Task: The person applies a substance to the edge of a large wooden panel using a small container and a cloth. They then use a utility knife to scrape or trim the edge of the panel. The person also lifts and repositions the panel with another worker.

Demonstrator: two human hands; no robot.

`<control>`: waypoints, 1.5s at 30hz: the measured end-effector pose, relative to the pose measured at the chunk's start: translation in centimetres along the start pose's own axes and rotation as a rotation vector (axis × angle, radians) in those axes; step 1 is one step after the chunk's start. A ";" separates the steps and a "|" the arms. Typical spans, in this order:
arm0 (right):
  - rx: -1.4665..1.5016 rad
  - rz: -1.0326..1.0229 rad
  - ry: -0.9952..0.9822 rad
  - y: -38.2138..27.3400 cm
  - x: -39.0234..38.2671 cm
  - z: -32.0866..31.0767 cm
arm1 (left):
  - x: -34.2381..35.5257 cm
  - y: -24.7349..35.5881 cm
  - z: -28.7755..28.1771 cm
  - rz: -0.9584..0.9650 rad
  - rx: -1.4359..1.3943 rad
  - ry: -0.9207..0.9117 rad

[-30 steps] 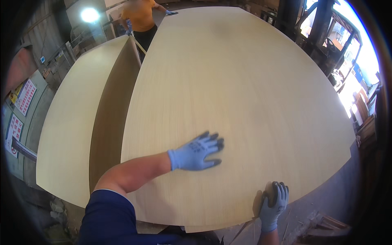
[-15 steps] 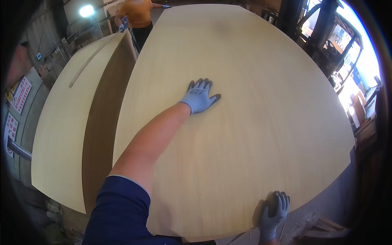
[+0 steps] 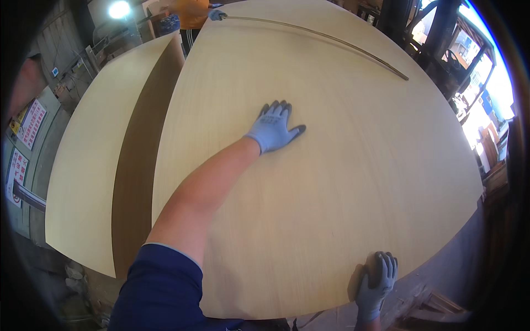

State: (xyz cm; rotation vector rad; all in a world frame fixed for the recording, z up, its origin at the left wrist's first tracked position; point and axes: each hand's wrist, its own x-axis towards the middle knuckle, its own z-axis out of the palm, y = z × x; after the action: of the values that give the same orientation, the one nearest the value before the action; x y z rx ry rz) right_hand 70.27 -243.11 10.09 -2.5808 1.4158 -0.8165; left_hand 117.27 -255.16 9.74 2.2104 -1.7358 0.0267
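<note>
A large pale wooden sheet (image 3: 331, 165) fills the middle of the view. My left hand (image 3: 273, 127), in a light blue glove with grey tips, lies flat on it with fingers spread. My right hand (image 3: 378, 284), gloved alike, is at the sheet's near right edge with fingers curled; what is inside them, if anything, is unclear.
A second pale sheet (image 3: 85, 165) with a brown side strip lies left. At the far end, a person in orange (image 3: 190, 19) has a gloved hand by a long thin strip (image 3: 314, 33) across my sheet. Dark machinery (image 3: 447, 66) stands right, signboards (image 3: 30, 124) left.
My left hand has moved forward across the sheet, mostly in the first half second. The other person's long strip has swung from the left sheet onto the large one.
</note>
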 end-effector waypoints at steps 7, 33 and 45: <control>-0.129 0.168 -0.177 -4.0 1.4 0.2 | -33.2 9.5 -4.0 0.563 -0.308 -0.184; -0.365 -1.007 -1.859 -52.7 -39.4 43.0 | -125.0 7.4 -3.6 -2.172 -0.746 0.375; 0.704 -1.984 -1.610 -108.8 -82.3 13.6 | -148.8 3.4 -19.7 -1.824 -0.737 2.028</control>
State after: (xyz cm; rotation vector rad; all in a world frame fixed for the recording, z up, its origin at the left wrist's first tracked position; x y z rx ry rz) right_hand 124.18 -117.55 -0.45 -1.8194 -1.5725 0.7445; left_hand 79.35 -110.40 -2.85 1.0424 1.1595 0.6538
